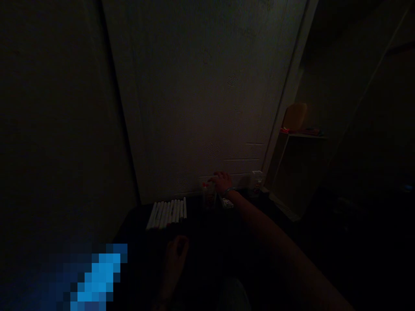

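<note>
The scene is very dark. My right hand [223, 183] reaches out to the far side of the black surface, fingers stretched and spread above a clear container [209, 199] with a red part at its top. I cannot tell whether they touch it. Under my right wrist, partly covered, lies a small pale patterned item [227, 203]. My left hand [177, 248] is low in the middle, fingers curled towards the thumb, nothing visible in them. Beyond it several white marker-like sticks [167, 214] lie side by side in a row.
A second clear container [256, 179] stands at the right, near a large pale upright panel [194, 108] with heart marks. Further right, a box-like stand [301, 172] carries an orange object [294, 115]. A blue pixelated patch [99, 276] covers the lower left.
</note>
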### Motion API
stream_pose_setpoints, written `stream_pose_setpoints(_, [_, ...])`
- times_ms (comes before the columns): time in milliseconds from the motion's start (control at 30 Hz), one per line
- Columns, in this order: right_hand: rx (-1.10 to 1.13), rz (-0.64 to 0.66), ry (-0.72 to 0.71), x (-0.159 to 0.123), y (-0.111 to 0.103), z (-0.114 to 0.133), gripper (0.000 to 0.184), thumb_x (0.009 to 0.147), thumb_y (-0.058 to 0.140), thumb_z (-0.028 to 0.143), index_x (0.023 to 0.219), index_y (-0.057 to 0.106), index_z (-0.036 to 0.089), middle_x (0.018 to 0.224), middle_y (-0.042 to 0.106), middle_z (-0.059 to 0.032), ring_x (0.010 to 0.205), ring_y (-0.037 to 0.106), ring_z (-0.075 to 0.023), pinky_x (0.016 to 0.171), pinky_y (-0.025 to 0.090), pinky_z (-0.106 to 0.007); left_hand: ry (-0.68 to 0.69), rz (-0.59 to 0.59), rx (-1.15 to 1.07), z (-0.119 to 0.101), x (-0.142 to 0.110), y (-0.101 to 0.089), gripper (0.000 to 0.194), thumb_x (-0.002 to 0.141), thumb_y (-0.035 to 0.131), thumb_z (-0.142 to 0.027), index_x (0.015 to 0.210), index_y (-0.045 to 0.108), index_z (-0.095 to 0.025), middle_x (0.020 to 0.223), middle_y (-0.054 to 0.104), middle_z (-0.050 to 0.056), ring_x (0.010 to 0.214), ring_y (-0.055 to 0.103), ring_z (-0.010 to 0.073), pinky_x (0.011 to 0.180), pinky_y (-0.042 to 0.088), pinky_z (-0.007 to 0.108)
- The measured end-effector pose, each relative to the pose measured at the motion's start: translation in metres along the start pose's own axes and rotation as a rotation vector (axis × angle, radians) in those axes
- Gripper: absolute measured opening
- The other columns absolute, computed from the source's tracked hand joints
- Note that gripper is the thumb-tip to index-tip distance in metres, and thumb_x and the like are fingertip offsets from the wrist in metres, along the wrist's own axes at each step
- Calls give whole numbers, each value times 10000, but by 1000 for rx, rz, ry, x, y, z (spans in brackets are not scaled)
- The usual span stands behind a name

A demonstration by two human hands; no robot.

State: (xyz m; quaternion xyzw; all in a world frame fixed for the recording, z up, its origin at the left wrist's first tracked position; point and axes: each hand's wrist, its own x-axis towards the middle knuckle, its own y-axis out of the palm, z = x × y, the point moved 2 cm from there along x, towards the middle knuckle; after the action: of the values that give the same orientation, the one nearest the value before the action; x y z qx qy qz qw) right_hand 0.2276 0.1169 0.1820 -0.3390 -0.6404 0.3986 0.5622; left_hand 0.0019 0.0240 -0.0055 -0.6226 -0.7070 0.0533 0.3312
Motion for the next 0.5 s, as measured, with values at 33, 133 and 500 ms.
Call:
stream_pose_setpoints(33, [-3, 11, -9, 0, 3, 2, 303, 790, 472, 252, 1056, 545, 376, 1278, 340, 6, 1173, 218, -226, 953, 107, -408, 1, 0, 3, 0, 0, 0, 276, 733, 447, -428, 854, 565, -210, 851, 595, 44, 816, 547, 199, 744, 444, 354])
stream_pose_setpoints(133, [-15, 50, -28, -1, 8, 5, 286, 774, 504, 292, 1048, 553, 360, 1298, 320, -2, 1190, 203, -234, 962, 85, -413, 4, 4, 8, -3, -2, -1, 273, 738, 441, -429, 849, 564, -213, 850, 594, 43, 809, 546, 195, 742, 442, 349])
stream_pose_setpoints(500, [3, 4, -74, -7, -3, 10, 306, 785, 477, 209, 1036, 555, 366, 1292, 325, 21, 1181, 202, -219, 957, 106, -402, 11, 7, 0, -1, 0, 2, 274, 740, 436, -433, 839, 565, -213, 833, 605, 37, 798, 565, 185, 748, 445, 341])
